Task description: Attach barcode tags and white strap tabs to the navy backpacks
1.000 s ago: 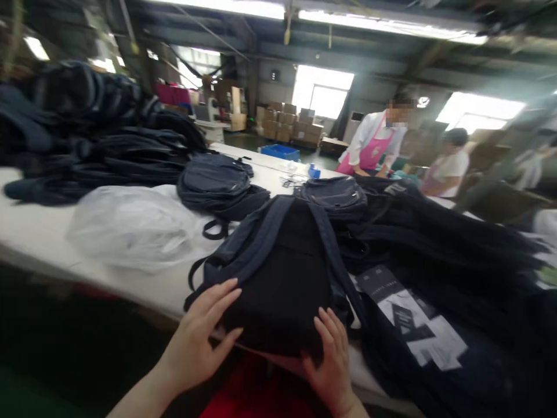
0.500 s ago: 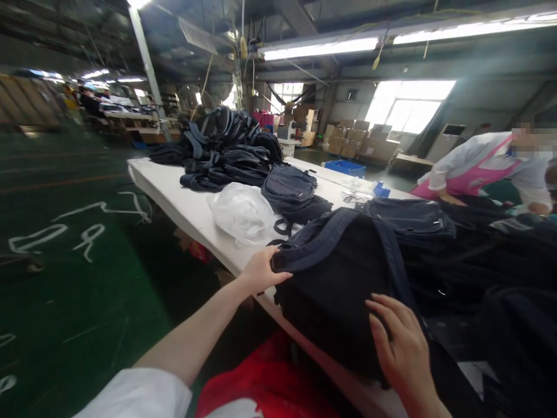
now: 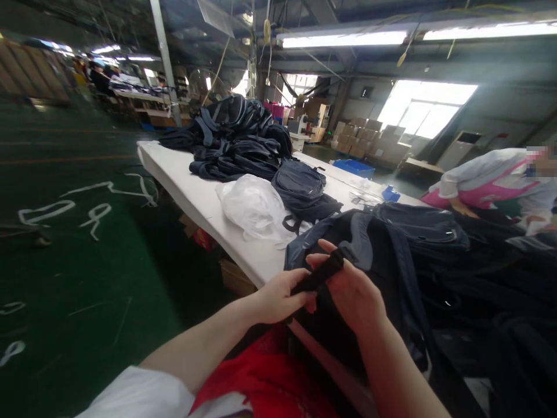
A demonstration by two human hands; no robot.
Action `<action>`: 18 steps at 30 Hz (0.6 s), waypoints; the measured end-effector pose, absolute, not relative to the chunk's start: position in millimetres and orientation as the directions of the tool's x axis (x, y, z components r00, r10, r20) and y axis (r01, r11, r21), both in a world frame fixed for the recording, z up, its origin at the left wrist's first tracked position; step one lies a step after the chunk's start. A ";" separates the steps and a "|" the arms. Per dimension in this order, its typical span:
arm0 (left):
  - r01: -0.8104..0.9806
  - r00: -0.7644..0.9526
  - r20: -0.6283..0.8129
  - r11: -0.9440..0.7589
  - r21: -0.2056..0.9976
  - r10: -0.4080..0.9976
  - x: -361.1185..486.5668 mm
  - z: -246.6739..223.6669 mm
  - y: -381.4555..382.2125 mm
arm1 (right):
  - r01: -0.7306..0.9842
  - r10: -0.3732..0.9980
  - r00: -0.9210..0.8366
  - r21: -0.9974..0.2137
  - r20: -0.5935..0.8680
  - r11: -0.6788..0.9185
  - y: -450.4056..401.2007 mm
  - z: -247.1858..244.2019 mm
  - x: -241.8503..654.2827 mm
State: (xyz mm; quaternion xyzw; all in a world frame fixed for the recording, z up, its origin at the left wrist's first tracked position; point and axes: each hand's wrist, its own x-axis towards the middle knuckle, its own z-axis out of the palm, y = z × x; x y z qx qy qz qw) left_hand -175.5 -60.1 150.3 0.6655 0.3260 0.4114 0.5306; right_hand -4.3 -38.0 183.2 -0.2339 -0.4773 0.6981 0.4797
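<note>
A dark navy and black backpack [image 3: 387, 284] lies at the near edge of the white table [image 3: 167, 177], its padded shoulder straps facing up. Between my hands runs a black webbing strap [image 3: 319, 276], held slanting above the bag. My left hand [image 3: 278, 296] is closed round the strap's lower part, thumb on top. Up at its other end, my right hand [image 3: 354, 290] has its fingers behind the strap and grips it; whether a buckle sits there I cannot make out. Part of the strap is hidden by my fingers.
A crumpled clear plastic bag [image 3: 252, 206] lies beyond my left hand. Behind it are another backpack [image 3: 300, 183] and a large heap of backpacks [image 3: 235, 136]. More bags [image 3: 422, 226] lie to the right, where a co-worker [image 3: 487, 180] in a pink apron bends over them.
My left hand has let go of the backpack's top corner and now holds the black strap. My right hand has moved up and left from over the back panel to the strap.
</note>
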 end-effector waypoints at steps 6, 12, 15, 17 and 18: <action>-0.199 0.165 0.291 -0.257 0.946 0.942 -174.7 134.6 -25.0 | -0.579 0.935 -0.337 -0.808 0.109 -0.114 19.3 230.3 -3.5; -0.088 0.064 0.283 -0.277 0.957 0.957 -171.7 125.0 1.9 | -0.685 0.937 -0.344 -0.667 -0.058 -0.293 80.5 210.3 -6.9; -0.010 0.101 0.216 -0.216 0.976 0.971 -173.6 114.1 5.1 | -0.697 0.922 -0.365 -0.617 -0.132 -0.365 91.4 182.2 -1.5; -0.005 0.100 0.168 -0.169 0.986 0.981 -175.2 108.2 7.6 | -0.689 0.906 -0.389 -0.599 -0.169 -0.407 95.7 169.0 3.8; -0.010 0.097 0.150 -0.150 0.989 0.984 -175.6 106.1 9.1 | -0.688 0.902 -0.396 -0.594 -0.175 -0.417 97.4 165.0 6.7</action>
